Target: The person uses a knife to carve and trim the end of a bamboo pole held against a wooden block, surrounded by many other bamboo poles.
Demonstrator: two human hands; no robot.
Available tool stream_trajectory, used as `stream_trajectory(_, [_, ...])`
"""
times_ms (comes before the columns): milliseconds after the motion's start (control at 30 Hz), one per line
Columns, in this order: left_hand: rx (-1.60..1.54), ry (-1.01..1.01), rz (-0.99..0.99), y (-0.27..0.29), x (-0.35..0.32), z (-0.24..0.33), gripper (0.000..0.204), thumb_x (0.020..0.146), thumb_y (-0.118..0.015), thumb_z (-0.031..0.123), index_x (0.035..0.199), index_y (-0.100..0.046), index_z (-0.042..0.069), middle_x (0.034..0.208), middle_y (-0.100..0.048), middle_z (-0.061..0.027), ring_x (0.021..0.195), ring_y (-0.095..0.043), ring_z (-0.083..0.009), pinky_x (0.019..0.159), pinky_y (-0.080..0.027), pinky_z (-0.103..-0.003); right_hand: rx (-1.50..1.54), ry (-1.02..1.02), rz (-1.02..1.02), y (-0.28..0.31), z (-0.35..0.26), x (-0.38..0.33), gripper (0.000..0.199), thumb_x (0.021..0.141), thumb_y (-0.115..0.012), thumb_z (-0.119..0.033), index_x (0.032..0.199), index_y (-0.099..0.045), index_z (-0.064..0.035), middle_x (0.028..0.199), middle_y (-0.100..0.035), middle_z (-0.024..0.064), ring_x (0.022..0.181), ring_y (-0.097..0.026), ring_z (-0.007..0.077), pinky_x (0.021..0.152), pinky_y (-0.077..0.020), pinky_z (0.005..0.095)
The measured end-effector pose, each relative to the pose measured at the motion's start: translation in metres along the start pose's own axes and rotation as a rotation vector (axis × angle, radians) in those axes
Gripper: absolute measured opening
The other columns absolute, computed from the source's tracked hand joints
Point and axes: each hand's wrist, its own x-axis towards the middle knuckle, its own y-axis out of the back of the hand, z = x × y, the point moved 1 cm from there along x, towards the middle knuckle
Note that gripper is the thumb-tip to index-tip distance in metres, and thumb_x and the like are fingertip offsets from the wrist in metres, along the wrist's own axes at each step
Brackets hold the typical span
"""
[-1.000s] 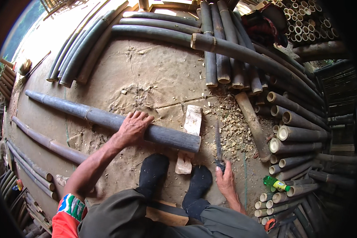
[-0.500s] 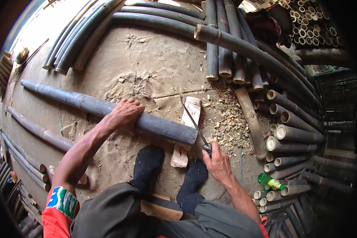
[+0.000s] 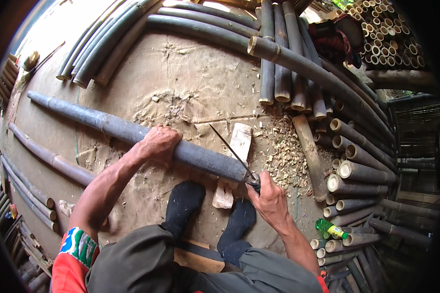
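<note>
My left hand is wrapped over the top of a thick dark bamboo pole, which slants across the ground from the far left. Its near right end lies over a pale, hacked wooden block, which shows on both sides of the pole. In my right hand is the dark handle of a long, narrow-bladed knife. The blade points up and left, passing over or along the pole's cut end; whether it touches cannot be told. My fingers close around the handle.
Wood chips and a short log lie right of the block. Bamboo poles are stacked on the right and at the back. A green bottle rests on the right stack. My dark-socked feet are close to the pole.
The knife blade has swung left, from beside the pole's end to across it. My right hand has shifted slightly left. My left hand stays on the pole, its fingers more tucked in.
</note>
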Motion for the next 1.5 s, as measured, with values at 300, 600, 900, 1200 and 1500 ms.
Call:
stream_trajectory(300, [0.011, 0.008, -0.048, -0.011, 0.003, -0.001, 0.076, 0.047, -0.107, 0.038, 0.107, -0.071, 0.007, 0.104, -0.078, -0.0136, 0.107, -0.076, -0.0367, 0.100, -0.055, -0.051, -0.137, -0.088, -0.117, -0.020, 0.031, -0.009, 0.030, 0.106, -0.076, -0.017, 0.114, -0.052, -0.0005, 0.090, -0.071, 0.0232, 0.067, -0.074, 0.0416, 0.057, -0.0637, 0.0498])
stream_trajectory(600, [0.050, 0.008, 0.030, -0.002, 0.005, 0.005, 0.080, 0.044, -0.108, 0.039, 0.107, -0.070, 0.009, 0.108, -0.077, -0.0108, 0.112, -0.074, -0.0341, 0.106, -0.051, -0.048, -0.204, -0.100, -0.162, -0.029, 0.058, -0.007, 0.028, 0.104, -0.077, -0.014, 0.109, -0.052, -0.0017, 0.083, -0.070, 0.0205, 0.064, -0.074, 0.0319, 0.052, -0.0628, 0.0480])
stream_trajectory(900, [0.094, -0.058, 0.276, -0.021, -0.008, 0.004, 0.046, 0.067, -0.089, 0.028, 0.103, -0.067, 0.010, 0.104, -0.073, -0.0106, 0.110, -0.072, -0.0326, 0.105, -0.050, -0.047, -0.048, 0.164, 0.093, -0.018, 0.032, -0.006, 0.036, 0.104, -0.079, -0.017, 0.119, -0.054, 0.0028, 0.088, -0.073, 0.0212, 0.069, -0.077, 0.0348, 0.057, -0.0631, 0.0467])
stream_trajectory(1200, [0.138, -0.070, 0.426, -0.035, -0.012, 0.000, 0.038, 0.074, -0.083, 0.027, 0.103, -0.066, 0.009, 0.104, -0.070, -0.0117, 0.109, -0.069, -0.0328, 0.107, -0.048, -0.048, 0.016, 0.189, 0.118, 0.005, -0.001, 0.007, 0.032, 0.108, -0.075, -0.023, 0.115, -0.054, 0.0002, 0.082, -0.070, 0.0182, 0.064, -0.075, 0.0322, 0.053, -0.0605, 0.0456])
stream_trajectory(1500, [0.126, -0.061, 0.488, -0.030, -0.021, 0.010, 0.031, 0.082, -0.077, 0.023, 0.108, -0.066, 0.008, 0.105, -0.068, -0.0117, 0.109, -0.068, -0.0321, 0.108, -0.048, -0.048, -0.149, 0.030, -0.049, 0.004, 0.003, 0.008, 0.033, 0.107, -0.076, -0.021, 0.115, -0.054, 0.0024, 0.082, -0.070, 0.0217, 0.065, -0.074, 0.0340, 0.056, -0.0608, 0.0444])
